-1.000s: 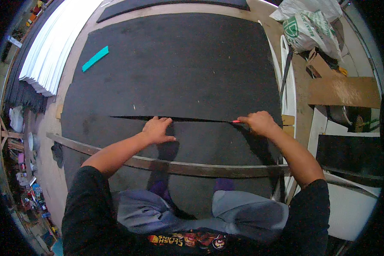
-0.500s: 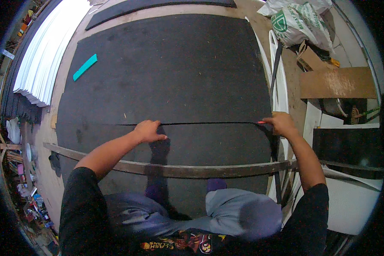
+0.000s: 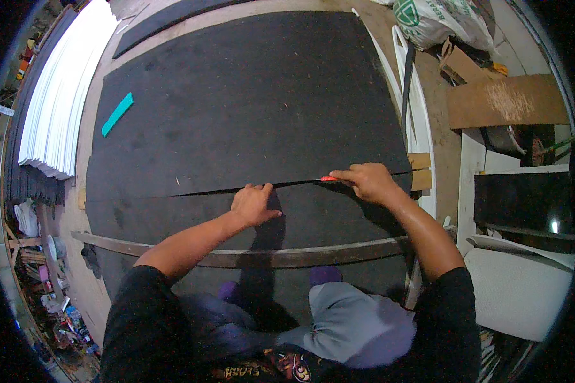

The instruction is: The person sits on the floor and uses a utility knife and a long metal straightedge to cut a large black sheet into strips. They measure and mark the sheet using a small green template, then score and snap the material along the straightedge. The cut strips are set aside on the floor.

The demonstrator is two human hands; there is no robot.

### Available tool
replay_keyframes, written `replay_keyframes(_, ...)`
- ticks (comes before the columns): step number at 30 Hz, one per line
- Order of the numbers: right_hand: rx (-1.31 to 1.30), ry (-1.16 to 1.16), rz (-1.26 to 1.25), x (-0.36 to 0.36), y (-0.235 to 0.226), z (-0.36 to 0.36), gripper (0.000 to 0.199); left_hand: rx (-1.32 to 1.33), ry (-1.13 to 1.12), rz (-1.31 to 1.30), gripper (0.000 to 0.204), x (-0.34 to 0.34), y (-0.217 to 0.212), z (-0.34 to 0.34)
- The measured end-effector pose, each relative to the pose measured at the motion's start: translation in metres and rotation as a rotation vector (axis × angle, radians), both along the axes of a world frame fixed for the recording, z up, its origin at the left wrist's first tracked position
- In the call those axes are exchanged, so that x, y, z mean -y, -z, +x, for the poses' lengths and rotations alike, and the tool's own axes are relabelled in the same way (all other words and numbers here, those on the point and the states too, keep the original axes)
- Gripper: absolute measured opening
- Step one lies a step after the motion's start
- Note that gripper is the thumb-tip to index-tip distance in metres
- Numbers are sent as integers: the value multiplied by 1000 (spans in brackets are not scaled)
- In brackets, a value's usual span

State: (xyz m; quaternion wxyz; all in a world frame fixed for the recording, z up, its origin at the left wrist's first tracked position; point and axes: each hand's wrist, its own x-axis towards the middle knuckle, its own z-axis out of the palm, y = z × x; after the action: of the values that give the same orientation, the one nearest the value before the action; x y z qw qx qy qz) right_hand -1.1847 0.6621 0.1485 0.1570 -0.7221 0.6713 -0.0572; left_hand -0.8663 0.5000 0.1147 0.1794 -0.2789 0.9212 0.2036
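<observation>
A large black sheet [image 3: 249, 96] lies flat before me, crossed by a long dark slit that opens a little near its middle. My right hand [image 3: 372, 184] is closed around a red utility knife [image 3: 329, 179], its tip pointing left along the slit; most of its handle is hidden in the fingers. On the near side of the slit, my left hand [image 3: 255, 204] presses on the sheet, fingertips at the cut edge and thumb spread apart. A long narrow wooden bar [image 3: 281, 256] lies across the near part, between my hands and my knees.
A turquoise strip [image 3: 117, 115] rests on the sheet at far left. White stacked panels [image 3: 64, 96] stand left of it. On the right are pieces of wood [image 3: 419, 171], white strips [image 3: 418, 115], a brown board [image 3: 508, 101] and a white sack [image 3: 437, 22].
My right hand has drawn the knife leftward from the sheet's right edge along the slit. My left hand has shifted a little right and nearer. The view has turned slightly.
</observation>
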Motion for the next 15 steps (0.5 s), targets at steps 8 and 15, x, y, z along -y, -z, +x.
replay_keyframes(8, -3, -37, 32, 8, 2, -3, 42, 35, 12, 8, 77, -4, -14, -5)
replay_keyframes(15, -24, -47, 118, 16, 7, 6, 47, -12, 31, -6, 85, -4, -9, 1)
